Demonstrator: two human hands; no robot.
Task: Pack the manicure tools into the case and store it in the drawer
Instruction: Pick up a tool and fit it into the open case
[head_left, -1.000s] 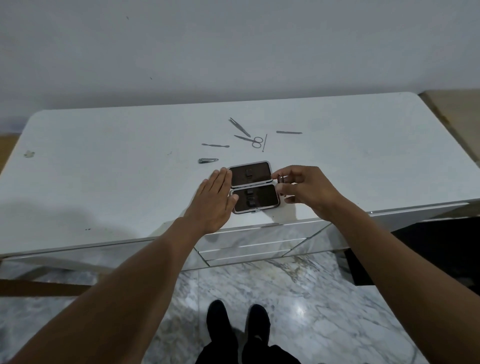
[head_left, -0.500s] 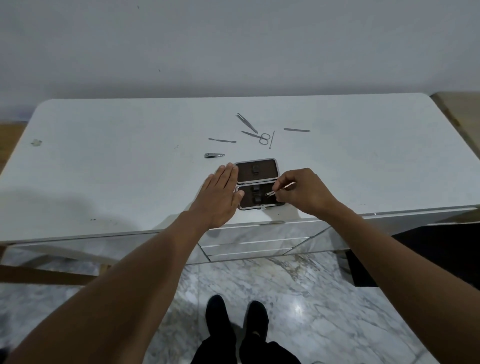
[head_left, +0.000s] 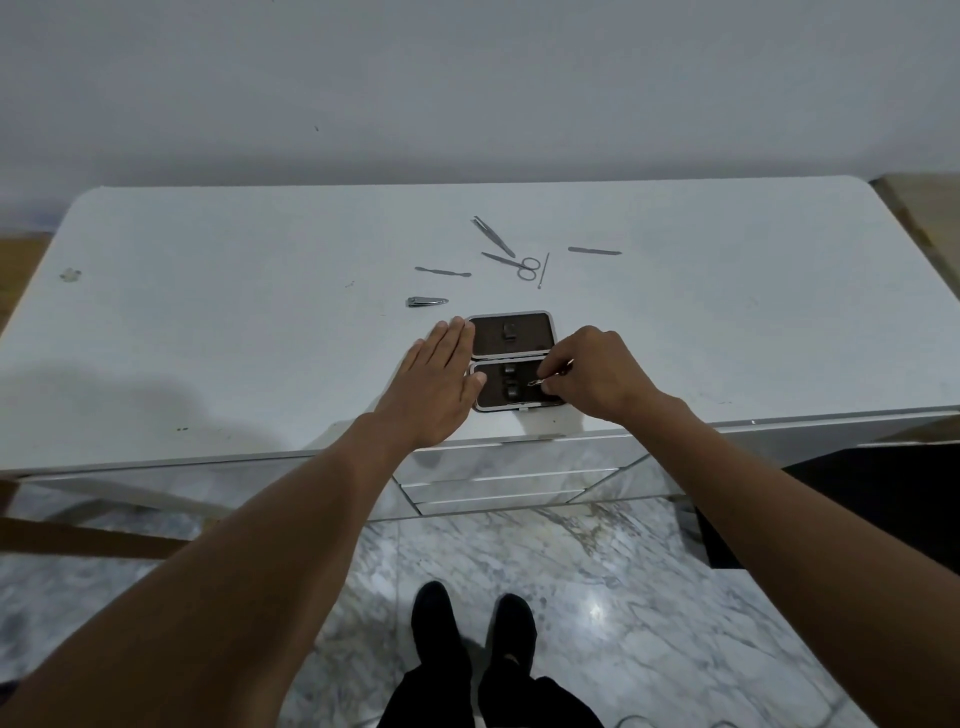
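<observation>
The manicure case (head_left: 511, 338) lies open near the table's front edge, two dark halves with silver rims and small loops inside. My left hand (head_left: 434, 387) rests flat against its left side, fingers together. My right hand (head_left: 597, 376) pinches a small metal tool (head_left: 540, 382) over the near half of the case. Loose on the table behind the case lie a nail clipper (head_left: 427, 301), a thin pusher (head_left: 443, 271), tweezers (head_left: 493, 236), small scissors (head_left: 511, 262), a thin pick (head_left: 544, 270) and a file (head_left: 595, 251).
The white table (head_left: 208, 322) runs wide to both sides and meets a grey wall at the back. Drawer fronts (head_left: 509, 483) sit shut below the front edge. My feet stand on a marble floor (head_left: 597, 597). A dark object (head_left: 878, 499) is at the right.
My right hand has come from the case's right side over its near half and lowered the small tool toward the loops. My left hand stays flat by the case.
</observation>
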